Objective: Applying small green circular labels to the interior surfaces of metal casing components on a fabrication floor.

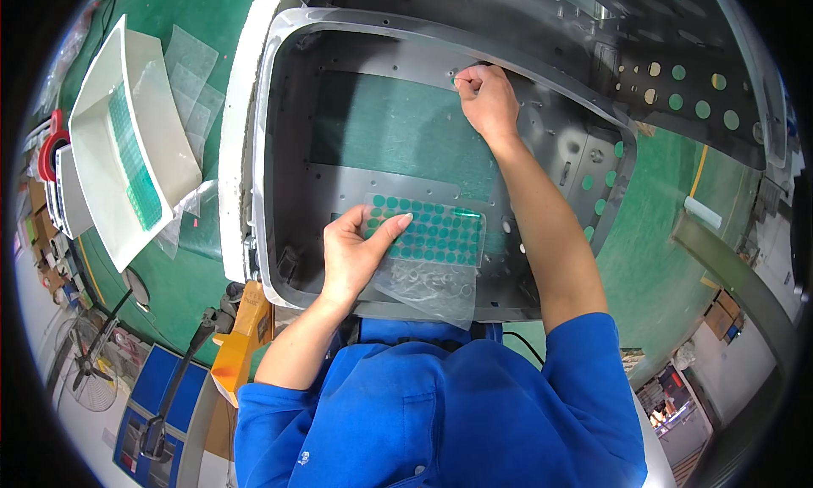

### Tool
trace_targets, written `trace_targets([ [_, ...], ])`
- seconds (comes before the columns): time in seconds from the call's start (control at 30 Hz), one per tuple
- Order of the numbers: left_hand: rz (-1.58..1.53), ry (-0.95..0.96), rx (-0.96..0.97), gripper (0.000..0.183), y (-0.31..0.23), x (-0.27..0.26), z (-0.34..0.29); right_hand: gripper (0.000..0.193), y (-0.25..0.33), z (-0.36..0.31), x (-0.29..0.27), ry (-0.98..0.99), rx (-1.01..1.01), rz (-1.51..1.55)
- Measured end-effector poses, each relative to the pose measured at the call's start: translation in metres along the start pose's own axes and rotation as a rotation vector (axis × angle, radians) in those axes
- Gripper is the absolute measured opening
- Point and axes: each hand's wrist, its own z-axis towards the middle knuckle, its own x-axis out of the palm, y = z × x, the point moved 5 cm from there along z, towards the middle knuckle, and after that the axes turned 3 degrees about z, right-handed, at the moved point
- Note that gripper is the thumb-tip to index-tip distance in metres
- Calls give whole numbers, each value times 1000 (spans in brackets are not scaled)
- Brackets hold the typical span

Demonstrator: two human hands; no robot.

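Observation:
My left hand is closed on a clear sheet of green round stickers, with the thumb on top. Below it, a clear backing sheet with empty ring outlines hangs down. My right hand reaches to the far side of a grey metal enclosure. Its thumb and forefinger are pinched together at the inner flange beside a small hole. A bit of a green round sticker shows at the fingertips, the rest of it hidden by them.
Green dots cover holes on the enclosure's right wall. More dots sit on a grey panel at upper right. Left of the enclosure, a white bin holds a green sticker sheet. An orange block stands near my left elbow.

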Motion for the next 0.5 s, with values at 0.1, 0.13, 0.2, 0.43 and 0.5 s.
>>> trace_targets([
  [0.1, -4, 1, -1, 16, -2, 1, 0, 7, 0, -1, 0, -13, -6, -20],
  [0.13, -3, 2, -3, 16, -3, 1, 0, 7, -1, -1, 1, -16, -6, -20],
  [0.2, 18, 9, -15, 16, 0, 0, 0, 8, -1, 0, 2, -20, -7, -20],
  [0.43, 6, 11, -7, 16, -1, 1, 0, 7, -6, -4, 2, -78, 20, 99],
  [0.5, -2, 10, 4, 16, -2, 1, 0, 7, -7, -4, 3, -118, -19, 125],
])
